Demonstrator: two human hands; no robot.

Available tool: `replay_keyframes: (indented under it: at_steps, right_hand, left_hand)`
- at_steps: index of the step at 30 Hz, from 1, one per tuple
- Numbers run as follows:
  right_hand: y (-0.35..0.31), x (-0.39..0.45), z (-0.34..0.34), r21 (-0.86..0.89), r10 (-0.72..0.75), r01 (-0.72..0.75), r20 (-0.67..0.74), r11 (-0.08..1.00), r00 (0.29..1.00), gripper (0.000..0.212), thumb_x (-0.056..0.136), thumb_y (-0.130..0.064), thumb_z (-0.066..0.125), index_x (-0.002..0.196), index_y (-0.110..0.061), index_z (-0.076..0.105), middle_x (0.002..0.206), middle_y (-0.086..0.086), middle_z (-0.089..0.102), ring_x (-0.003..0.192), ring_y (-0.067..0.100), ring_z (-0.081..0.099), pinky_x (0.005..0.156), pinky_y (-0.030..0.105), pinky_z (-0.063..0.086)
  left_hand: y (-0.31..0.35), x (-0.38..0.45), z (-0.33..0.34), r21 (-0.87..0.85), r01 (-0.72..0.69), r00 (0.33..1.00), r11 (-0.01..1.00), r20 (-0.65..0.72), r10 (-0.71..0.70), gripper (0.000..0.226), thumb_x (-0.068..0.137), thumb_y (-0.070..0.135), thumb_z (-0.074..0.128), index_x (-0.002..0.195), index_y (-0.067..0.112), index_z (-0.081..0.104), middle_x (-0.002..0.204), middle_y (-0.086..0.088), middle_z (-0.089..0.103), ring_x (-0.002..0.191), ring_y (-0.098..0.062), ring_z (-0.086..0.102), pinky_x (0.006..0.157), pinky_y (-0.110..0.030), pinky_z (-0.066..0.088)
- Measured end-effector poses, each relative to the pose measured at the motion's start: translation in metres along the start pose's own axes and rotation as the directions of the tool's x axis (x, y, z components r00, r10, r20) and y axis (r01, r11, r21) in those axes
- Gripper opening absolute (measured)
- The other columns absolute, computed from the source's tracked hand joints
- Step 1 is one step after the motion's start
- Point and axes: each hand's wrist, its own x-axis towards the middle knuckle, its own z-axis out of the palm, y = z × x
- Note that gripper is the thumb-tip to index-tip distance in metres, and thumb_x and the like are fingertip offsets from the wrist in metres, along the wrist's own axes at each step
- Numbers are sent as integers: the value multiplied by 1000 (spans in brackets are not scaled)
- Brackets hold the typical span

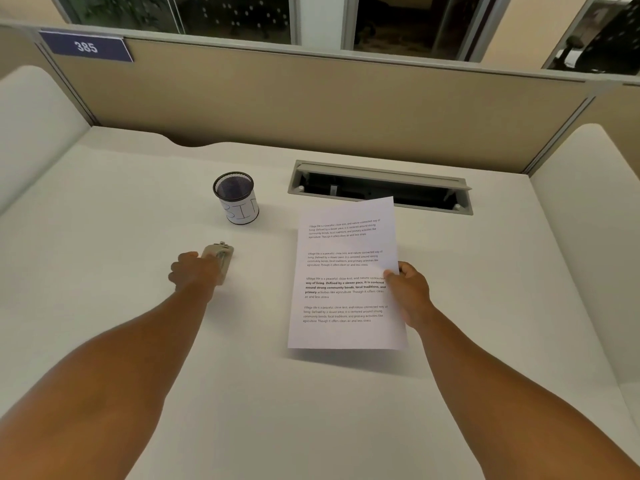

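Desk (277, 393): white top, both forearms come in from 6 o'clock.

Right hand (410, 292): pinches the printed sheet (346, 271) at the sheet's 3 o'clock edge, a bit below mid-height. Thumb lies on the printed face, the other fingers are hidden behind the paper. From the grip the whole sheet extends toward 9 o'clock. It's off the desk, with a shadow under its near edge, and its top leans slightly toward 1 o'clock. Four text blocks are visible, the third partly bold.

Left hand (194, 271): at 9 o'clock of the sheet, well apart from it. Fingers are curled over the near end of the stapler (221, 256). Small beige body, reads as a stapler, but it's blurred. It lies on the desk and sticks out of the hand toward 1 o'clock, metal bit at the far tip. Can't tell how tight the hold is.

Mesh cup (239, 202): at 12 to 1 o'clock of the stapler, near it but not touching. Upright, with a white label wrap marked "BI…".

Cable slot (381, 187): at 12 o'clock of the sheet, lid open. The sheet's far corner overlaps it in view.

Partition (311, 98): tan panel along the far desk edge. Sign (86, 46) reading "385" at 10 o'clock.
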Motion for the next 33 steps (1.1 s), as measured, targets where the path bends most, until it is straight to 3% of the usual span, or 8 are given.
replay_keyframes:
  at_steps: [6, 10, 15, 20, 23, 26, 29, 33]
  right_hand:
    - [0, 1, 11, -5, 16, -16, -2, 1000, 1000, 14, 88, -15, 54, 88, -26, 64, 101, 1, 72, 97, 27, 68, 90, 46, 56]
    - [0, 1, 15, 5, 23, -23, -2, 1000, 1000, 13, 87, -16, 55, 88, -26, 65, 100, 0, 72, 96, 26, 69, 91, 48, 55]
    - [-1, -2, 18, 14, 29, -29, -11, 999, 1000, 13, 87, -16, 55, 87, -25, 65, 99, 0, 72, 97, 28, 69, 91, 47, 56]
    - [-3, -5, 15, 22, 34, -33, -28, 999, 999, 13, 87, -16, 55, 86, -26, 64, 100, 1, 72, 97, 28, 68, 91, 48, 55]
    - [-3, -6, 14, 31, 29, -28, -37, 999, 999, 13, 87, -16, 55, 86, -26, 64, 100, 1, 72, 98, 29, 68, 91, 48, 55]
    - [-5, -9, 12, 45, 27, -25, -43, 999, 999, 14, 88, -15, 55, 86, -26, 64, 99, 0, 71, 98, 28, 68, 90, 47, 56]
    - [-4, -12, 8, 57, 22, -19, -51, 998, 998, 14, 88, -15, 55, 87, -25, 64, 99, 1, 71, 98, 29, 68, 90, 48, 56]
    - [-4, -16, -3, 58, 12, -8, -74, 998, 997, 13, 88, -15, 55, 85, -24, 63, 99, 1, 71, 99, 30, 67, 91, 48, 55]
  left_hand:
    - [-11, 15, 1, 55, -20, 999, 998, 41, 18, 42, 87, 37, 41, 99, 12, 73, 106, -20, 67, 104, -39, 58, 91, -42, 50]
    - [-9, 16, -1, 30, -17, 999, 999, 41, 16, 51, 91, 42, 38, 109, 9, 72, 110, -21, 67, 105, -40, 59, 94, -44, 49]
    - [-3, 11, -4, -67, -17, 994, 998, 104, 24, 42, 97, 35, 42, 100, 0, 66, 94, -16, 64, 92, -36, 60, 80, -37, 48]
    - [-2, 12, -4, -91, 48, 992, 995, 118, -37, 32, 93, 35, 46, 93, 4, 55, 94, -15, 60, 86, -33, 55, 82, -39, 50]
    - [1, 8, -4, -115, 68, 988, 991, 143, -52, 33, 93, 36, 47, 96, 4, 54, 100, -15, 60, 89, -34, 55, 85, -39, 49]
    - [8, 0, -1, -154, 71, 980, 986, 197, -39, 42, 95, 36, 47, 110, -1, 60, 112, -20, 62, 107, -38, 59, 91, -41, 48]
    - [17, -12, 1, -187, 65, 973, 980, 231, -20, 40, 93, 35, 47, 107, 0, 60, 102, -15, 62, 100, -36, 61, 86, -38, 51]
    - [29, -30, 13, -292, 86, 945, 953, 328, 16, 28, 90, 31, 51, 99, 5, 57, 86, -6, 58, 91, -30, 61, 94, -43, 54]
